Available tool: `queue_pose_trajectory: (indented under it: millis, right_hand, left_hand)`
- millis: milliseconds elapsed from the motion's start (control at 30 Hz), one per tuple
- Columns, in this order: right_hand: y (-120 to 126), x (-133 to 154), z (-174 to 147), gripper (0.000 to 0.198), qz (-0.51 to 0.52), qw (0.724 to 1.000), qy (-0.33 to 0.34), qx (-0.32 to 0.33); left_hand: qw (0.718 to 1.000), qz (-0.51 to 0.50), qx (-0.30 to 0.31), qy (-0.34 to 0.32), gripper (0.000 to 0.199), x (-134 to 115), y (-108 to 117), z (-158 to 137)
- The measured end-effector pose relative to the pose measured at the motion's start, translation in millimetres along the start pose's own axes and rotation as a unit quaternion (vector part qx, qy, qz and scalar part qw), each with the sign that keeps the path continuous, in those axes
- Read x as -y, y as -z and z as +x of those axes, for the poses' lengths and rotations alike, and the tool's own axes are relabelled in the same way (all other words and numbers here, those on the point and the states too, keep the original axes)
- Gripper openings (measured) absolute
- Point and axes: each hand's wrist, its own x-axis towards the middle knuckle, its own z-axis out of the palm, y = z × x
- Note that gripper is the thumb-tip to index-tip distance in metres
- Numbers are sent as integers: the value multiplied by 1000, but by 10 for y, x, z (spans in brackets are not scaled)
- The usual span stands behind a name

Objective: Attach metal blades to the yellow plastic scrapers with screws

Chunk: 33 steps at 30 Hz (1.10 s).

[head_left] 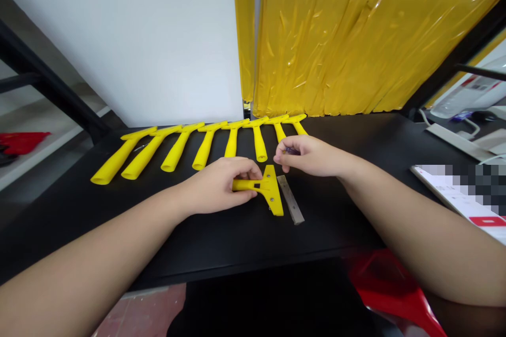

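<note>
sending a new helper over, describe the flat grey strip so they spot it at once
From the black tabletop, go to the yellow tool in the left hand. Beside its wide head lies the strip: flat, narrow and greyish, with no handle, unlike the row of yellow tools.

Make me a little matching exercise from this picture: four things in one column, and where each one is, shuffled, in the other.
Things
1. Held scraper
2. Metal strip
3. Row of yellow scrapers
4. Yellow plastic sheeting

Places
A. Lined up along the far side of the black table
B. Behind the table, right of the white panel
C. In the left hand
D. On the table, just right of the held scraper's head

Pairs: 1-C, 2-D, 3-A, 4-B
</note>
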Motion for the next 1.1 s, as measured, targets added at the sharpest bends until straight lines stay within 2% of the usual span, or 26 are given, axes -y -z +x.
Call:
queue_pose_trajectory:
  millis: [133, 300, 433, 700, 900, 1100]
  right_hand:
    - [-41, 23, 5, 30, 58, 998, -21, -19]
    - [-95, 25, 2, 46, 142, 988, -60, 30]
    - [-131, -65, 27, 53, 134, 989, -47, 49]
    - [-114, -121, 57, 46, 90, 992, -45, 70]
    - [-106, -134, 62, 40, 105, 992, -36, 56]
    - [-117, -86, 47, 47, 109, 990, -48, 75]
  left_hand:
    - [999, 13, -28, -8, 20, 12, -2, -3]
    - [998, 14, -42, -52, 20, 24, 9, -4]
    - [998, 15, -31, -60, 21, 35, 2, 1]
    - [999, 23, -2, -46, 22, 49, -19, 12]
    - [999, 25, -9, -44, 22, 63, -30, 17]
    - [999, 26, -14, -29, 25, 62, -40, 14]
